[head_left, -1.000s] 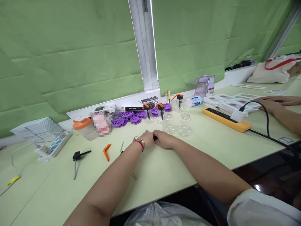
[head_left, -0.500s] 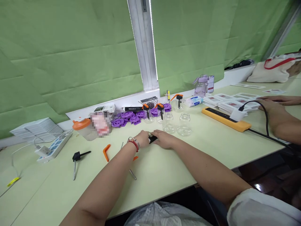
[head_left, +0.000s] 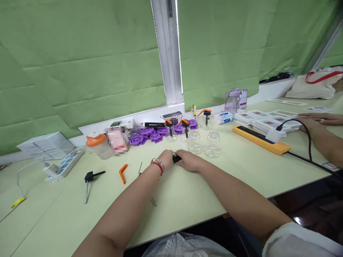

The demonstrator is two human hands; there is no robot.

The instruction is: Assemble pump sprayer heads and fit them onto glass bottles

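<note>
Both hands are meeting near the middle of the table (head_left: 187, 200), left hand (head_left: 166, 159) and right hand (head_left: 190, 161) curled narrow around one small black part (head_left: 176, 158), pinching it between the fingertips just in front of the empty glass jars (head_left: 203, 142). I am keeping both forearms resting on the surface; judging from this, the grip will go best if the part stays low against the table, with the pinch light enough not to let it flick toward the jars. Purple discs (head_left: 150, 134) are lying further back near the far edge, beside jars already fitted with orange-and-black tops (head_left: 177, 129). An orange bent piece (head_left: 122, 172) and a black-headed pin (head_left: 89, 178) are sitting to my left, well apart. My fingers are covering most of the black part, so I cannot tell its shape or whether metal is attached. Another person's hand (head_left: 313, 121) is resting at the right edge, cut off by the frame.
</note>
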